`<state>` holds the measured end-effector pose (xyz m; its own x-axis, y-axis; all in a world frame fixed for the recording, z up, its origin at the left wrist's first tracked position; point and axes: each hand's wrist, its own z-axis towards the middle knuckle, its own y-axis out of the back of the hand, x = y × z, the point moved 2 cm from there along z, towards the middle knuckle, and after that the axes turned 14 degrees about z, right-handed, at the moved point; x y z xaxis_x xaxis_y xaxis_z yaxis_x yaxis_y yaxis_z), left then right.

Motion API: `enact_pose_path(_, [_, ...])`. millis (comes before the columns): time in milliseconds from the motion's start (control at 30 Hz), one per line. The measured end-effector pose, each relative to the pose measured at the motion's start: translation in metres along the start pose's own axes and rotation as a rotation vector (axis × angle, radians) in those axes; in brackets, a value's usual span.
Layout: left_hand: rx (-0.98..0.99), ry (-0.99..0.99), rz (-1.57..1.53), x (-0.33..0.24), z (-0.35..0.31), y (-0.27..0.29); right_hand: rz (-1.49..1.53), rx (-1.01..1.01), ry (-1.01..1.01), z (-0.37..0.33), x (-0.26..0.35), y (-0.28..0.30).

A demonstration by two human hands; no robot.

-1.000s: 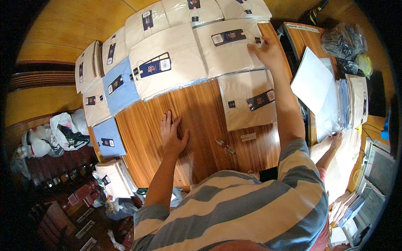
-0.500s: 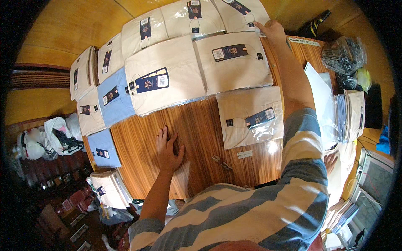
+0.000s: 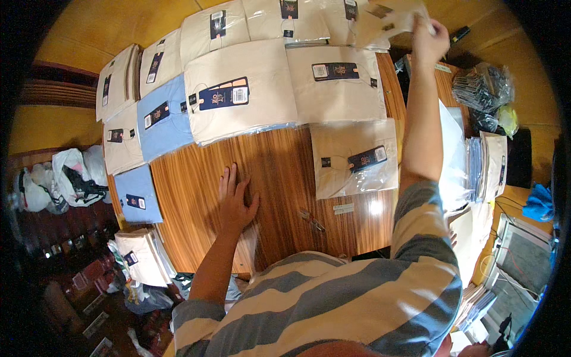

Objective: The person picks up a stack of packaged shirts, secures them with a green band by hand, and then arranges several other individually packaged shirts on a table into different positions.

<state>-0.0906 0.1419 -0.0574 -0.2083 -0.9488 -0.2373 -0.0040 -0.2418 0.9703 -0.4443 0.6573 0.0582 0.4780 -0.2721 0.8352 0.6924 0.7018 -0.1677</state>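
My left hand (image 3: 237, 205) lies flat on the striped wooden table (image 3: 279, 178), fingers spread, holding nothing. At the far right, my right hand (image 3: 429, 44) is closed on the edge of a bagged cream garment (image 3: 380, 25). That garment is lifted and tilted, blurred by motion, over the far-right stack. Folded cream garments in clear bags with dark hang tags cover the far side, among them a large one (image 3: 262, 71) and a second (image 3: 333, 98) beside it. A single bagged garment (image 3: 354, 172) lies nearer, right of centre. Two blue ones (image 3: 163, 128) (image 3: 138, 193) lie at the left.
Small snips (image 3: 312, 221) and a white paper strip (image 3: 343, 209) lie near the front edge. Stacked garments (image 3: 492, 166) and a heap of clear bags (image 3: 485, 89) stand right. Another person's fingers (image 3: 453, 239) show beside my right sleeve. More garments (image 3: 143, 256) sit lower left.
My right hand has risen from the far-right stack, moving right and away, and lifted the bagged garment by its edge. My left hand stays flat on the table. The view has shifted slightly.
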Motion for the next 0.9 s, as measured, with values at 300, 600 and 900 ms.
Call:
enact_pose_path(300, [-0.062,-0.035,0.026,0.003,0.000,-0.008,0.508,-0.227,-0.320,-0.216,0.084,0.029])
enact_pose_path(600, [-0.096,-0.033,0.029,0.007,-0.006,-0.012,-0.248,0.552,-0.492,-0.261,0.102,0.119])
enact_pose_path(900, [-0.091,-0.034,0.037,0.010,-0.002,-0.017,-0.472,0.350,-0.601,-0.178,0.008,0.151])
